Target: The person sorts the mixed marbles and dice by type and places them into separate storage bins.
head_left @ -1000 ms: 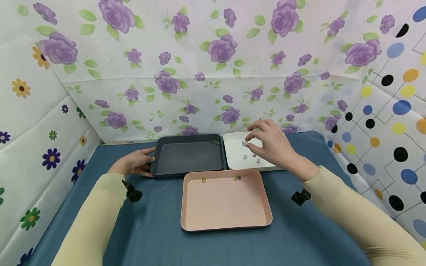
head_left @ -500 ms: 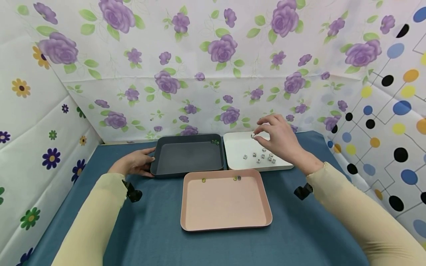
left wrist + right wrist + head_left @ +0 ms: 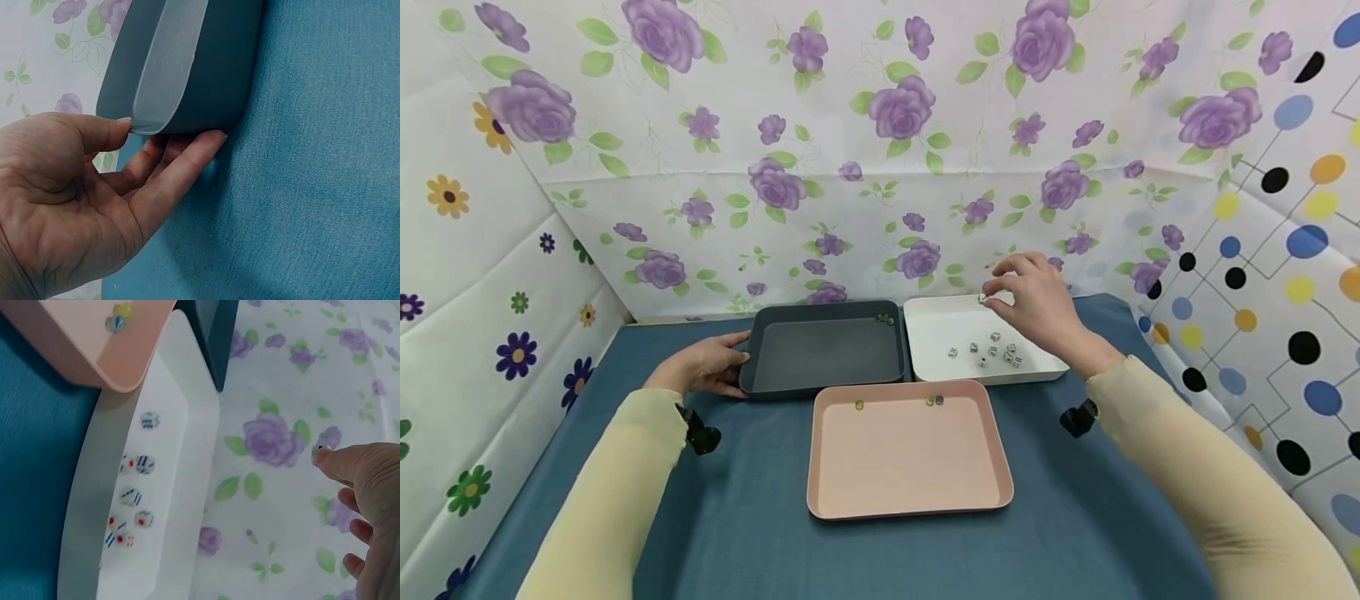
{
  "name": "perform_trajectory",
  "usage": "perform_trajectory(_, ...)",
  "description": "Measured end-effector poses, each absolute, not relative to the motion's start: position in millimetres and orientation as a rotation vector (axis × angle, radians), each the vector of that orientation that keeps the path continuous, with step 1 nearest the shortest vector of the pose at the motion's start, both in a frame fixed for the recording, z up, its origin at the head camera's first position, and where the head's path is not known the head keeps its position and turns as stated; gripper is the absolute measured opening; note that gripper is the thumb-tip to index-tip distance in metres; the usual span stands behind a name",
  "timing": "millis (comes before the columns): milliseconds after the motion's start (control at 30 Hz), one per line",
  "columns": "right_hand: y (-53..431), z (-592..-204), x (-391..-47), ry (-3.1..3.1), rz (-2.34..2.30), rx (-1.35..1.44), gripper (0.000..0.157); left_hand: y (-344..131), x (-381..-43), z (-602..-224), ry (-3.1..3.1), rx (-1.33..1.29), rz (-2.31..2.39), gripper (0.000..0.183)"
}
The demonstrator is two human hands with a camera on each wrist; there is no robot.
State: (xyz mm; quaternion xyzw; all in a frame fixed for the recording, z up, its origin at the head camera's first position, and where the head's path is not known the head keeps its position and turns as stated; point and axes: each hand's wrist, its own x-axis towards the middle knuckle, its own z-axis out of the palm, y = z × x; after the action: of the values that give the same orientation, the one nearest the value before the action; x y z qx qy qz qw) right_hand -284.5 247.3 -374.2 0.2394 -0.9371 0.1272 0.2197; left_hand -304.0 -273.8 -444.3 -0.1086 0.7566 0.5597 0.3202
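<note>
My right hand pinches a small white die between thumb and fingertips, above the back of the white tray. The right wrist view shows a sliver of this die at the thumb tip. Several white dice with dark and red marks lie grouped in the white tray. At the left, my left hand holds the edge of the dark grey tray. In the left wrist view, its thumb meets the rim while the fingers lie against the outer wall.
In front stands a pink tray with a yellowish bead and two more small glassy beads near its back edge. Small green pieces lie in the dark tray's back right corner. Floral cloth rises behind the blue-covered table.
My right hand, with the die pinched, has moved back and to the right over the white tray, uncovering more dice. The left hand has stayed at the dark tray.
</note>
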Motion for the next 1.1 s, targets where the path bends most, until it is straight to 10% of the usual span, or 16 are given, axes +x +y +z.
perform_trajectory(1100, 261, -443, -319, -2.945, 0.214, 0.445, 0.008, -272, -302, -442, 1.992, -0.29, 1.463, 0.066)
